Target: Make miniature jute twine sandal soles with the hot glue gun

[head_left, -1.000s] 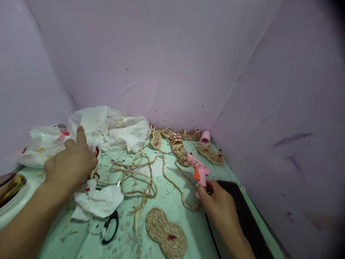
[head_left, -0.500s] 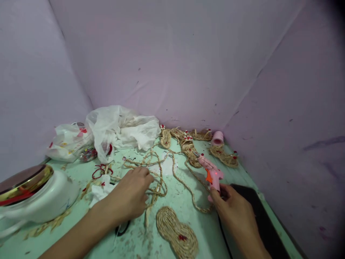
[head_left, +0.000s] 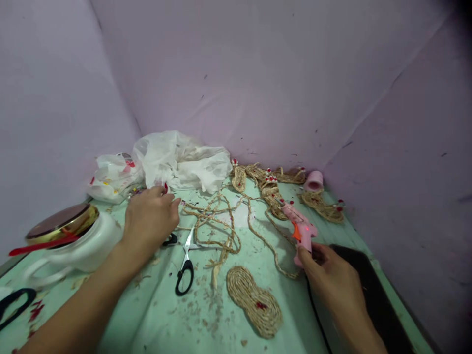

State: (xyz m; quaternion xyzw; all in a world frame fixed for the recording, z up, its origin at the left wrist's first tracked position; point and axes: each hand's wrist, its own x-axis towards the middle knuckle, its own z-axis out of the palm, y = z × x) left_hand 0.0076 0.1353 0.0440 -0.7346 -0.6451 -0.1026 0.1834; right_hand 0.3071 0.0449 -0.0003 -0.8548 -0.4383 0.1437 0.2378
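Note:
My left hand (head_left: 149,221) hovers over the green table (head_left: 158,314) with its fingers curled together, just in front of a crumpled white plastic bag (head_left: 180,162). What its fingertips pinch is hidden. Black-handled scissors (head_left: 186,260) lie open just to its right. My right hand (head_left: 332,280) grips the handle of a pink glue gun (head_left: 300,228) whose nozzle points away from me. Between the hands lie a tangle of jute rope (head_left: 217,226) and a flat coiled jute sole (head_left: 254,300).
A white jar with a gold lid (head_left: 70,236) stands at the left. A second plastic bag (head_left: 114,174) lies behind it. Several beaded jute pieces (head_left: 269,187) and a pink roll (head_left: 313,181) sit in the back corner. A black slab (head_left: 368,290) lies at the right edge.
My left hand swept from the bags to the rope, then back toward the bags. The white tissue over the scissors is gone, leaving them bare. My view has shifted left.

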